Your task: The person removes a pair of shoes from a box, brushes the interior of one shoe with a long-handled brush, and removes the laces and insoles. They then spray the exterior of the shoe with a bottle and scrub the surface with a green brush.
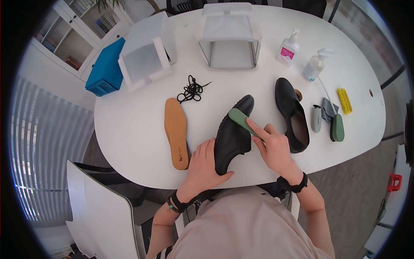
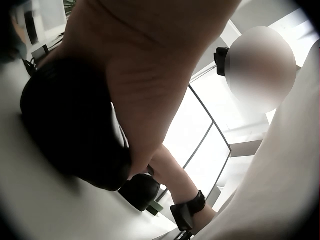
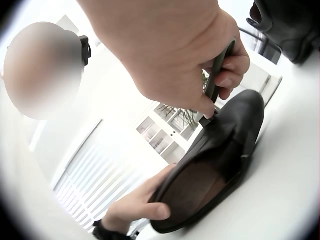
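Observation:
A black leather shoe [image 1: 233, 140] lies on the white table, toe pointing away. My left hand [image 1: 202, 168] holds it at the heel, fingers along the outer side and thumb over the heel rim, as the right wrist view shows. In my right hand [image 1: 276, 149] is a slim green brush [image 1: 238, 117], pinched with the index finger stretched along its back. The brush lies across the top of the shoe near the toe, its underside mostly hidden. A tan insole [image 1: 176, 129] is left of the shoe, and black laces [image 1: 192, 90] lie bunched beyond it.
The other black shoe [image 1: 284, 95] stands to the right. Past it are a grey tube-like bottle [image 1: 316, 118], a grey cloth [image 1: 328, 110], another green brush [image 1: 339, 128] and a yellow brush [image 1: 344, 101]. A pump bottle [image 1: 288, 49], a spray bottle [image 1: 314, 67] and clear-fronted boxes [image 1: 228, 30] stand behind.

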A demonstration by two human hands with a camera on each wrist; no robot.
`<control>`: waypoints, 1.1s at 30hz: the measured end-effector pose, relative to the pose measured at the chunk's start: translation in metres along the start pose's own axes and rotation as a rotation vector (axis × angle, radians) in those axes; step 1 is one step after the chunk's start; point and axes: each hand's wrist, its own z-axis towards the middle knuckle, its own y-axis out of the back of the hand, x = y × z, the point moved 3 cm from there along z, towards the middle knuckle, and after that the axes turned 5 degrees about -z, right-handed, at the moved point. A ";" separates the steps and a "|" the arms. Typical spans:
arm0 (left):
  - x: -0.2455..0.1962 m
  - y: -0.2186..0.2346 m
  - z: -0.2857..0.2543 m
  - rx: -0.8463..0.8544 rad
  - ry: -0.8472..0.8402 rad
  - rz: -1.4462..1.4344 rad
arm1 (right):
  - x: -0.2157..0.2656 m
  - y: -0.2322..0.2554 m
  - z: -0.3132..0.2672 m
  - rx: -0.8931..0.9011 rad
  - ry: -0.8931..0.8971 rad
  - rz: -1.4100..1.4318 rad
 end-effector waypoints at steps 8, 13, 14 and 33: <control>0.000 -0.002 -0.003 -0.089 -0.058 0.017 | 0.015 -0.001 0.002 0.006 0.088 -0.047; 0.001 -0.002 -0.002 -0.119 -0.067 0.014 | 0.026 0.000 -0.015 0.089 0.119 0.047; 0.002 -0.003 -0.001 -0.120 -0.071 0.012 | 0.033 0.001 -0.020 0.139 0.158 0.045; 0.003 -0.007 0.002 -0.147 -0.007 0.004 | -0.001 0.009 0.019 0.033 -0.027 -0.041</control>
